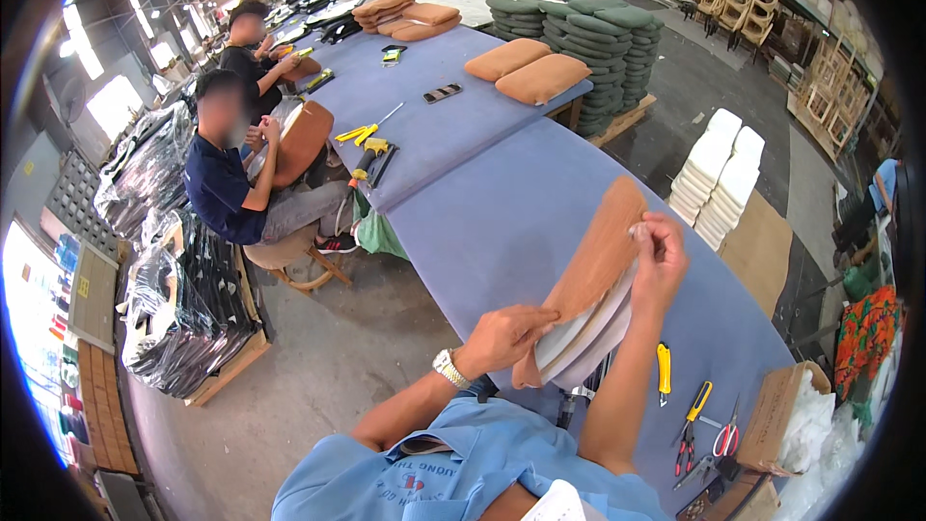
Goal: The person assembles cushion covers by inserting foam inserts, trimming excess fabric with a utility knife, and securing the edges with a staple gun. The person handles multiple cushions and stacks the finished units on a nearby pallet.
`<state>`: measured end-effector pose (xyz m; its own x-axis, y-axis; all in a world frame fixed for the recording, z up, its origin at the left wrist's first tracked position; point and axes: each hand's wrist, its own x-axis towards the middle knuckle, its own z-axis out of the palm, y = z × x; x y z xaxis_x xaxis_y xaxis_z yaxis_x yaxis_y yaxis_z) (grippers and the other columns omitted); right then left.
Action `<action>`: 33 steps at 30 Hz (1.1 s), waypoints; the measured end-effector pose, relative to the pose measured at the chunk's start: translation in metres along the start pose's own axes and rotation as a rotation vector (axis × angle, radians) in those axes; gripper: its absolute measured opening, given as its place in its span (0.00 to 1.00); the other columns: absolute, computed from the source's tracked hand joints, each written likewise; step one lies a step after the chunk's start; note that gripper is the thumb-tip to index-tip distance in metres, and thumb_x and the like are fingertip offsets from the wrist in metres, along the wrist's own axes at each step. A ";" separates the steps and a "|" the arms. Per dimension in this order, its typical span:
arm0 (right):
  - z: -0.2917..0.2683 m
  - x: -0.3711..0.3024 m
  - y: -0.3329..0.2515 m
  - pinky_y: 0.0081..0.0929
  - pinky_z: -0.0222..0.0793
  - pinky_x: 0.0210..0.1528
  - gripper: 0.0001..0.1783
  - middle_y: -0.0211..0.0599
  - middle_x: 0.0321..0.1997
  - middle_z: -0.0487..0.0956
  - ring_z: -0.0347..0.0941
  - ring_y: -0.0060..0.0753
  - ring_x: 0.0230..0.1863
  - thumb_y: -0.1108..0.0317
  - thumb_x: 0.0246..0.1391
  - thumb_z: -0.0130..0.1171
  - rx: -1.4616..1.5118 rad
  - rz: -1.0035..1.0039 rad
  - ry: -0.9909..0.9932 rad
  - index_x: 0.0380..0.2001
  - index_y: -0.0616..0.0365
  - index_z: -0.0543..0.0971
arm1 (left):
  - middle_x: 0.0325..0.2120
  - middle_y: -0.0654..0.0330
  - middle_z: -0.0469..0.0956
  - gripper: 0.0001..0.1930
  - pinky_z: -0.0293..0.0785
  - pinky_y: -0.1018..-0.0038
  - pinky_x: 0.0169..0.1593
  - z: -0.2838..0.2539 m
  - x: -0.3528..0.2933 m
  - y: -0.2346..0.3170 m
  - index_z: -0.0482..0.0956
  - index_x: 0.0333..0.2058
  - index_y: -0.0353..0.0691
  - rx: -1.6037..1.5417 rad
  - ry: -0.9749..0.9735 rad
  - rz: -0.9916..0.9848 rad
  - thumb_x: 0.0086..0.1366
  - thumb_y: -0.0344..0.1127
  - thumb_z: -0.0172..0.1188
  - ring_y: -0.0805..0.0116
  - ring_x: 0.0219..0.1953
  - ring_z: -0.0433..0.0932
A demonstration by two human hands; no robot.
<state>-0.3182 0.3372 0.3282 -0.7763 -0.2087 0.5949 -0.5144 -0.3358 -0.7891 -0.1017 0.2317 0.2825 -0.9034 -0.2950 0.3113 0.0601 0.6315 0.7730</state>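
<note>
A brown cushion cover (600, 246) is held up in front of me at the near edge of the blue table. Pale layers of padding (586, 338) show along its open lower side. My left hand (506, 340), with a metal watch on the wrist, pinches the cover at its near left corner. At the far right edge, my right hand (660, 256) pinches the cover between thumb and fingers. To the right of the right forearm lie a yellow utility knife (664, 374), a yellow-handled screwdriver (699, 400), dark-handled pliers (686, 449) and red-handled scissors (726, 439).
Two brown cushions (542, 79) and a phone (443, 93) lie farther up the blue table (463, 198). A nail or staple gun (371, 162) rests at its left edge. Two co-workers sit on the left, one holding a brown cushion (304, 143). A cardboard box (779, 415) stands at right.
</note>
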 end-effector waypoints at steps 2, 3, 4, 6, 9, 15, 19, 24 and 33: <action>-0.004 -0.014 -0.001 0.25 0.73 0.47 0.01 0.40 0.52 0.77 0.74 0.22 0.42 0.78 0.63 0.60 0.125 0.109 0.024 0.36 0.62 0.79 | 0.46 0.49 0.85 0.13 0.81 0.64 0.48 0.009 -0.009 -0.004 0.86 0.50 0.39 -0.025 -0.063 -0.035 0.72 0.36 0.59 0.51 0.44 0.85; -0.005 -0.015 -0.002 0.24 0.73 0.47 0.01 0.40 0.51 0.77 0.73 0.22 0.41 0.78 0.63 0.60 0.170 0.122 0.036 0.36 0.62 0.79 | 0.47 0.49 0.85 0.13 0.81 0.63 0.49 0.005 -0.003 -0.002 0.85 0.50 0.39 -0.036 -0.081 0.002 0.72 0.36 0.60 0.51 0.45 0.85; -0.008 -0.014 -0.005 0.24 0.72 0.46 0.01 0.40 0.51 0.77 0.73 0.21 0.41 0.78 0.62 0.60 0.215 0.135 0.050 0.36 0.62 0.79 | 0.48 0.49 0.85 0.14 0.81 0.63 0.49 0.000 0.005 0.001 0.85 0.51 0.39 -0.047 -0.100 0.039 0.72 0.36 0.60 0.50 0.46 0.85; -0.012 -0.019 -0.009 0.24 0.71 0.47 0.02 0.40 0.50 0.76 0.72 0.21 0.41 0.76 0.62 0.61 0.270 0.161 0.048 0.36 0.63 0.78 | 0.51 0.49 0.83 0.15 0.80 0.62 0.51 -0.016 0.023 0.011 0.84 0.53 0.40 -0.029 -0.056 0.143 0.71 0.37 0.61 0.50 0.50 0.83; -0.020 -0.034 -0.019 0.25 0.69 0.50 0.06 0.41 0.48 0.76 0.71 0.24 0.44 0.72 0.62 0.63 0.273 0.155 -0.001 0.35 0.63 0.77 | 0.59 0.51 0.78 0.19 0.75 0.58 0.58 -0.046 0.067 0.041 0.82 0.57 0.43 0.081 0.099 0.354 0.69 0.39 0.64 0.49 0.58 0.78; -0.031 -0.052 -0.032 0.29 0.65 0.56 0.10 0.41 0.48 0.75 0.69 0.30 0.51 0.66 0.62 0.64 0.248 0.062 -0.211 0.34 0.62 0.76 | 0.55 0.54 0.79 0.23 0.63 0.50 0.67 -0.044 0.131 0.062 0.81 0.56 0.46 0.275 0.048 0.687 0.68 0.51 0.63 0.52 0.56 0.78; -0.034 -0.056 -0.039 0.30 0.64 0.57 0.09 0.40 0.49 0.75 0.69 0.31 0.51 0.67 0.63 0.62 0.236 0.087 -0.165 0.35 0.61 0.75 | 0.45 0.59 0.83 0.23 0.69 0.58 0.55 -0.042 0.137 0.062 0.85 0.51 0.46 0.282 -0.087 0.665 0.65 0.55 0.65 0.58 0.48 0.78; -0.029 -0.060 -0.043 0.28 0.67 0.54 0.11 0.39 0.50 0.77 0.72 0.28 0.48 0.64 0.64 0.63 0.199 0.177 -0.031 0.38 0.62 0.77 | 0.35 0.64 0.82 0.22 0.68 0.65 0.44 -0.048 0.140 0.076 0.87 0.45 0.48 0.442 -0.156 0.586 0.64 0.59 0.65 0.63 0.38 0.75; -0.009 -0.057 -0.030 0.31 0.70 0.56 0.13 0.42 0.51 0.79 0.75 0.33 0.52 0.63 0.61 0.69 0.214 0.061 -0.061 0.39 0.61 0.80 | 0.37 0.61 0.84 0.20 0.69 0.63 0.42 -0.061 0.144 0.055 0.85 0.46 0.45 0.255 -0.170 0.618 0.68 0.55 0.62 0.63 0.38 0.78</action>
<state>-0.2618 0.3676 0.3163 -0.7770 -0.2874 0.5600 -0.3727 -0.5069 -0.7772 -0.2023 0.1806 0.4037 -0.7907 0.2768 0.5460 0.5027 0.8027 0.3209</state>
